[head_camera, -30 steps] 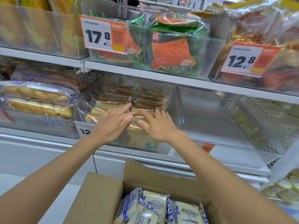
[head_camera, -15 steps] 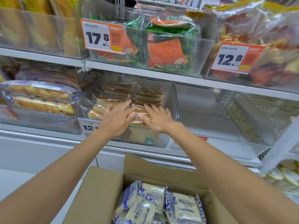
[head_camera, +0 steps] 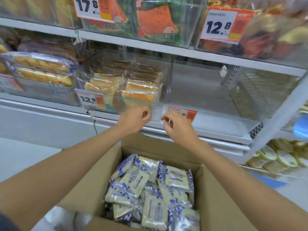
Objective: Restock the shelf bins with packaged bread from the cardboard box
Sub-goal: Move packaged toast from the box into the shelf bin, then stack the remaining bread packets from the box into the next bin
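- Left hand (head_camera: 135,120) hangs in front of the white shelf edge (head_camera: 216,130), fingers loosely curled, holding nothing; a bit blurred.
- Right hand (head_camera: 176,125) is just beside it and much the same: fingers curled in loosely, thumb near the fingertips, nothing pinched as far as I can tell.
- Both hands are above the back flap of the open brown cardboard box (head_camera: 80,189), not touching it.
- The box holds a loose heap of flat pale bread packets in clear film with blue-white print (head_camera: 176,179). That's the task's thing, all of it in the box.
- Clear plastic shelf bin (head_camera: 156,112) straight ahead is stacked with orange-crusted sliced bread packs (head_camera: 140,90).
- Second clear bin (head_camera: 200,94) sits right of it, touching; I judge it the likely target.
- Handling, judged: the packets are light, soft and squashable, and the film is slick and crinkly.
- Best hold is across the flat faces, fingers spread, several at once with a gentle squeeze. The sealed end fins would probably slip.
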The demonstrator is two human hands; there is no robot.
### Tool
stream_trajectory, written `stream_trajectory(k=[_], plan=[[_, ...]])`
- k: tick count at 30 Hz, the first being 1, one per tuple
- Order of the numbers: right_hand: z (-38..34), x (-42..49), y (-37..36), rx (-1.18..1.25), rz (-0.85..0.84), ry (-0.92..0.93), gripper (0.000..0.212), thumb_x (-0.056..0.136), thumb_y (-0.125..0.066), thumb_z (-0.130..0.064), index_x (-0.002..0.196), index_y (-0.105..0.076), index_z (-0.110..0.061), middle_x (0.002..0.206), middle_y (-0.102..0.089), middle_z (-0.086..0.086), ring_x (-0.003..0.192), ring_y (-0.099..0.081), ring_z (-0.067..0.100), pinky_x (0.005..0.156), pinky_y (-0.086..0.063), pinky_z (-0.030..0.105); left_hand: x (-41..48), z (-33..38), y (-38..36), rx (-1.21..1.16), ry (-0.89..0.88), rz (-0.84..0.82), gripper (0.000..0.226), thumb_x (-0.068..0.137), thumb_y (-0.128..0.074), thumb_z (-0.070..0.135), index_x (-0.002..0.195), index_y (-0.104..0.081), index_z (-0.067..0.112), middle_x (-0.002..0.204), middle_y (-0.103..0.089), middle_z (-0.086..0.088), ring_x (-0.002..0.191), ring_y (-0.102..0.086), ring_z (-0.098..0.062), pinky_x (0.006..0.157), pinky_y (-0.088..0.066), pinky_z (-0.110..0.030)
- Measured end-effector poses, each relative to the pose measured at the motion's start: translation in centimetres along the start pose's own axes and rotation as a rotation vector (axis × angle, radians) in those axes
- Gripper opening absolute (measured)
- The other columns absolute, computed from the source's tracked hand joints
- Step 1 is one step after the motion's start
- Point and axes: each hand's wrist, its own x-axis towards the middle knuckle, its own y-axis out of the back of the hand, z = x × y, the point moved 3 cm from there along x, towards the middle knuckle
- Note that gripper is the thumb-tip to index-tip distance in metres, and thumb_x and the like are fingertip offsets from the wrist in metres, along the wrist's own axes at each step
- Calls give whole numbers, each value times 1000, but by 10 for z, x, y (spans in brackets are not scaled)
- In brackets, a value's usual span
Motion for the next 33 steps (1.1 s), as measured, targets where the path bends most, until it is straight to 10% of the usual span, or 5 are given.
stream_trajectory(k=[8,13,19,23,33], plan=[[119,-132,-85,8,-531,-486,36,98,-51,-27,132,-57,-19,128,-63,2,104,-63,17,90,-50,31,-74,-13,-114,-99,170,-369,19,97,-50,31,91,-65,20,80,-65,10,73,-63,-16,67,-52,-32],[152,-169,-151,286,-487,-981,78,84,-68,-32,147,-26,-11,137,-53,13,124,-52,30,103,-42,33,-95,-41,-170,-290,389,-492,20,92,-49,20,76,-61,18,75,-63,-2,68,-51,-21,65,-45,-34],[166,-171,-160,404,-421,-1204,35,68,-85,-31,82,-56,-16,89,-63,0,88,-62,19,75,-49,28,-108,-40,-205,-486,594,-587,25,94,-49,10,70,-53,10,70,-51,-8,58,-51,-19,63,-47,-29],[192,-175,-182,488,-388,-1229,90,46,-93,-29,119,-50,0,109,-66,10,100,-65,21,84,-55,33,-106,-34,-213,-502,621,-566,40,93,-49,11,57,-34,21,63,-36,-5,63,-36,-19,68,-33,-33],[158,-171,-148,166,-508,-1032,14,78,-72,-22,84,-61,-16,107,-54,10,107,-52,23,88,-46,29,-123,-34,-220,-751,804,-588,20,92,-59,21,77,-56,8,91,-62,-15,86,-64,-24,80,-55,-35]])
